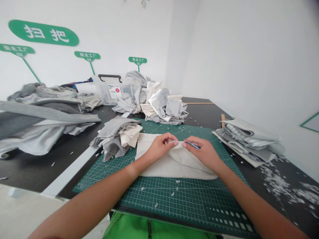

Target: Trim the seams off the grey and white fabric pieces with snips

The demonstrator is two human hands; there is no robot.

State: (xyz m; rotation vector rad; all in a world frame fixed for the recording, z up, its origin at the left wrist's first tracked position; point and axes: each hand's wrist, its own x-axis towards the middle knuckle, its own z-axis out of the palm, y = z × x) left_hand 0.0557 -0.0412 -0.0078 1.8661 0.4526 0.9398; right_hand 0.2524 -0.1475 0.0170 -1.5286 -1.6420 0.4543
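A cream cloth piece (171, 164) lies on the green cutting mat (174, 199). My left hand (159, 147) pinches the raised top edge of the cloth, fingers closed on the fold. Close beside it, my right hand (203, 153) is closed too, pinching the same edge and holding a thin blue-handled tool (193, 144) whose tip points at the fold. Both hands meet at the middle of the cloth's far edge.
A small stack of grey and cream cloths (118, 136) sits left of the mat. Larger fabric heaps lie at far left (42, 116), at the back (159, 104) and at the right (249, 139). A clear plastic bin (109, 88) stands behind. White scraps (281, 186) litter the right.
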